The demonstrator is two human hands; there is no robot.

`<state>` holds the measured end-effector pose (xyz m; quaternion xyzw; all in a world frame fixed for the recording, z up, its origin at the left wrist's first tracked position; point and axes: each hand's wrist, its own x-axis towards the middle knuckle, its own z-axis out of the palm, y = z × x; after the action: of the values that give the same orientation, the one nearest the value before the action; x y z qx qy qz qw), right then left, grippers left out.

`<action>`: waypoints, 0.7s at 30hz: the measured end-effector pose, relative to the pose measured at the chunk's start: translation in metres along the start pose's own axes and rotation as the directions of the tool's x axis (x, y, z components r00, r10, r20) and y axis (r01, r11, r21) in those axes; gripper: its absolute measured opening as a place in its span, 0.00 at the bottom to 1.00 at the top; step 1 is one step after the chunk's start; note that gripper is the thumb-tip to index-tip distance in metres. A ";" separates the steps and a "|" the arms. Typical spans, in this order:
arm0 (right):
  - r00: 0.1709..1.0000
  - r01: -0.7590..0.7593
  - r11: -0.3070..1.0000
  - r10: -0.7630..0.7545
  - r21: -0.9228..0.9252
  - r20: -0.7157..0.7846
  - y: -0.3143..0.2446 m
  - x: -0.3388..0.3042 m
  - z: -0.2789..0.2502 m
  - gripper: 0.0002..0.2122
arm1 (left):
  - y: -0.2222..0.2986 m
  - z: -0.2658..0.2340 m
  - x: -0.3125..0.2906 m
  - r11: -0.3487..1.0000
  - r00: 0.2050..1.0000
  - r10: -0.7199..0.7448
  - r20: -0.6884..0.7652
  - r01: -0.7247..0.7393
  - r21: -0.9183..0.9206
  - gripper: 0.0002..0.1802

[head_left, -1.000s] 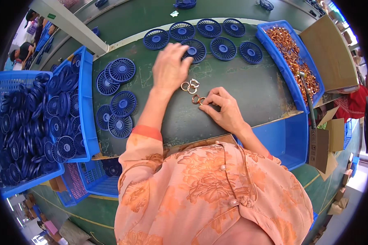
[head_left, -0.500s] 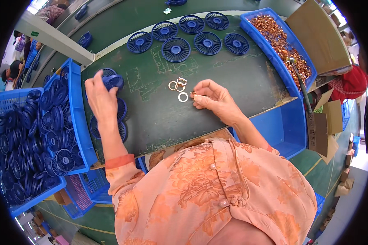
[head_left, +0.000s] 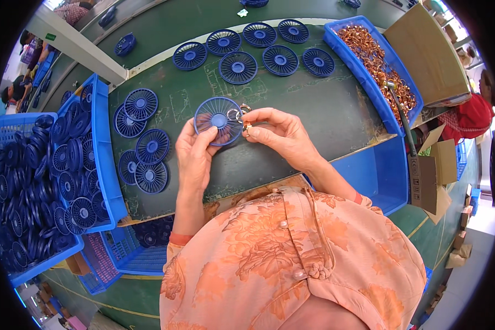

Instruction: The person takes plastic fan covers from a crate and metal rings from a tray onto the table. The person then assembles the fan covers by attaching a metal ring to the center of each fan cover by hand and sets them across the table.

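Over the middle of the bench my left hand [head_left: 194,157] holds a blue round slatted cover [head_left: 218,105] by its lower left part, thumb on its face near the hub. My right hand [head_left: 283,137] is closed at the cover's right edge, with a small shiny copper-coloured ring [head_left: 247,129] pinched between thumb and fingers. Whether this ring touches the cover I cannot tell. A few loose metal rings [head_left: 245,108] lie by the cover's upper right edge, partly hidden by it and my fingers. Several more slatted covers [head_left: 152,146] rest on the bench to the left, some overlapping.
Two rows of slatted covers [head_left: 237,67] line the green bench's [head_left: 335,104] far side. Blue crates [head_left: 100,159] full of covers stand at left. A blue bin [head_left: 363,66] of copper-coloured rings is at far right, beside a cardboard box [head_left: 426,55] and a dark bar [head_left: 403,118].
My left hand has brought a cover from the pile at left to the middle, beside my right hand. The right hand has stayed almost in place, still pinching its ring.
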<state>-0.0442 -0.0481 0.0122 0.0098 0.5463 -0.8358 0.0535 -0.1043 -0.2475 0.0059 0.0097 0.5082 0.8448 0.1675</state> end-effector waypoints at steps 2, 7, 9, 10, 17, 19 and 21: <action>0.994 0.084 0.993 -0.089 -0.086 -0.057 -0.001 -0.001 0.003 0.15 | -0.004 0.002 -0.003 0.992 0.996 -0.086 0.021 0.088 -0.091 0.11; 0.979 0.159 0.952 -0.187 -0.262 -0.085 -0.001 0.000 0.011 0.15 | -0.013 0.008 -0.006 0.992 0.995 -0.091 0.040 0.094 -0.081 0.12; 0.966 0.194 0.914 -0.242 -0.357 -0.094 -0.005 0.001 0.016 0.14 | -0.016 0.010 -0.007 0.995 0.995 -0.082 0.055 0.085 -0.060 0.12; 0.939 0.272 0.797 -0.342 -0.539 -0.033 -0.007 0.002 0.016 0.13 | -0.017 0.011 -0.007 0.996 0.996 -0.075 0.053 0.077 -0.042 0.12; 0.856 0.335 0.421 -0.510 -0.843 0.085 0.000 0.006 0.012 0.11 | -0.026 0.019 -0.011 0.998 0.999 -0.017 0.041 0.014 0.066 0.13; 0.854 0.330 0.384 -0.510 -0.862 0.100 0.000 0.005 0.010 0.11 | -0.030 0.020 -0.011 0.996 0.999 -0.005 0.040 0.001 0.089 0.13; 0.854 0.328 0.335 -0.506 -0.883 0.125 -0.001 0.005 0.008 0.11 | -0.032 0.020 -0.011 0.994 0.999 0.006 0.040 -0.011 0.111 0.13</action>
<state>-0.0488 -0.0554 0.0157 -0.0880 0.8826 -0.4099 -0.2128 -0.0811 -0.2203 -0.0100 0.0378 0.5511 0.8155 0.1730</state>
